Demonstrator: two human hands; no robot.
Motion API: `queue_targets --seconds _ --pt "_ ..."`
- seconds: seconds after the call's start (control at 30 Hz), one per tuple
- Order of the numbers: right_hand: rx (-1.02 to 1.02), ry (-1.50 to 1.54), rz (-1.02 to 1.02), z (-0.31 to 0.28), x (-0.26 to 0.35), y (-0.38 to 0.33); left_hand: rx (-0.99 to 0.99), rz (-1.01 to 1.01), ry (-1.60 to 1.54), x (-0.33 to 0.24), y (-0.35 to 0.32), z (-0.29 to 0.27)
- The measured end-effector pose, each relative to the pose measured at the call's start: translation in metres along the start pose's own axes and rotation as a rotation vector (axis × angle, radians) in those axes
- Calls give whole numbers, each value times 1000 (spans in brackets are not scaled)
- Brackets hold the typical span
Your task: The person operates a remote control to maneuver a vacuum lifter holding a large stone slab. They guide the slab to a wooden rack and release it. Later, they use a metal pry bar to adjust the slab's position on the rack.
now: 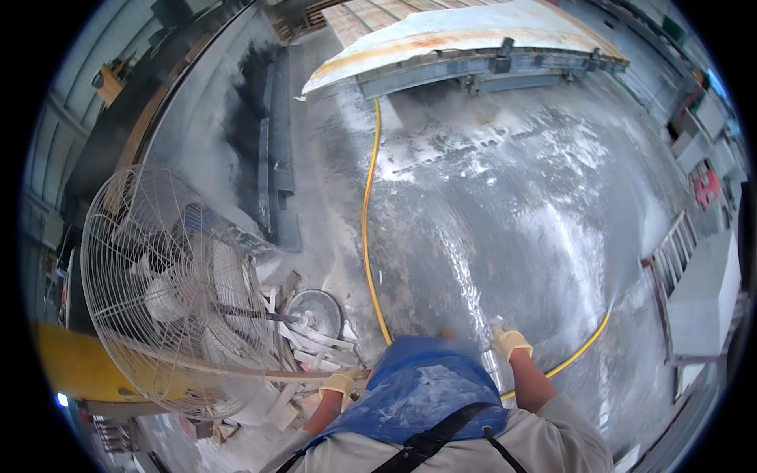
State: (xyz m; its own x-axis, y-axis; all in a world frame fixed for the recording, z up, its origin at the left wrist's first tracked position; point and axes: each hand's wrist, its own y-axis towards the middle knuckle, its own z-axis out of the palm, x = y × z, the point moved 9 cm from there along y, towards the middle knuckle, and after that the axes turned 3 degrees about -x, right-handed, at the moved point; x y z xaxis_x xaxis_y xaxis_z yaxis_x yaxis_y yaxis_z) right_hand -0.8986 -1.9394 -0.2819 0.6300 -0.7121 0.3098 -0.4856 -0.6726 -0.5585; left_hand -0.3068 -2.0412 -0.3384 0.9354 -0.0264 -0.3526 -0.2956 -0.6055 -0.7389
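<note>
Wet grey concrete floor [505, 197] filled the centre of frame. Right hand [511, 343], yellow-gloved, was closed around a spraying hose [367, 197] at lower centre. Left hand [337, 385], grip unclear, sat beside caged fan [169, 292], lower left.

floor [505, 205]: wet grey concrete | caged fan [169, 292] left | stone slab [465, 35] ahead | daylight

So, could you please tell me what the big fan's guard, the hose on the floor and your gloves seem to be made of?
The fan guard looks like bare metal wire: thin, pale grey concentric rings and spokes. The yellow hose seems rubber or plastic, smooth and bending in loose curves. The gloves on the left hand and right hand look like yellow rubber, though blur leaves that open.
</note>
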Motion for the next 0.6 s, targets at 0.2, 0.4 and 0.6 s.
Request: queue_targets --seconds 0.2,0.4,0.6 --pt "77 368 72 -40 93 135 142 -95 -306 9 64 -2" --pt "15 215 78 -21 106 238 126 -111 -73 -14 169 -102" --pt "117 217 243 -1 125 331 -79 83 118 -84 297 -342"
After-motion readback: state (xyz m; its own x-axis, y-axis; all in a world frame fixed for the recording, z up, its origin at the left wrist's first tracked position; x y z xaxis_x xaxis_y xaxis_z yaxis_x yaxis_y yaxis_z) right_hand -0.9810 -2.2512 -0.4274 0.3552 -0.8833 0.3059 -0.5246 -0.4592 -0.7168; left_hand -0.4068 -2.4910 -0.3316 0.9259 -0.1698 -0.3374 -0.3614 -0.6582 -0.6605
